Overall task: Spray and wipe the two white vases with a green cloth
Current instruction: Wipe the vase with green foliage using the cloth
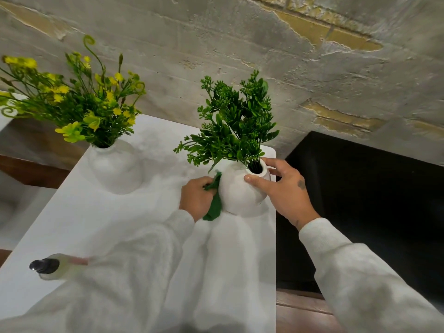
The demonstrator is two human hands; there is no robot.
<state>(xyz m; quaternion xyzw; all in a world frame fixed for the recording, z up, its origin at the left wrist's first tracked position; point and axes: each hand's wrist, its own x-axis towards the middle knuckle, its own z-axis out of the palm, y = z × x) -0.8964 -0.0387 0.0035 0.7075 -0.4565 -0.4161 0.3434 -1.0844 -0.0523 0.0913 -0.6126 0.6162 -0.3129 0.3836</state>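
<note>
— Left grip [195,197]?
— Closed on bunched green cloth [212,205], pressed against left flank of white vase with green sprigs [240,198].
— Right grip [282,188]?
— Pinching that vase's neck, thumb in front, fingers behind the rim. Steadying, by appearance.
— Guidance for the wipe?
— Keep neck pinned. Sweep round the belly in overlapping passes. Turn the vase rather than reach behind. Avoid tipping, given nearness to the right edge of desk [72,224].
— Position relative to grips?
— Between both, touching each, upright.
— Further out?
— White vase with yellow flowers [115,169] well apart to the left, no hand on it. Spray bottle [48,266] at near-left corner.
</note>
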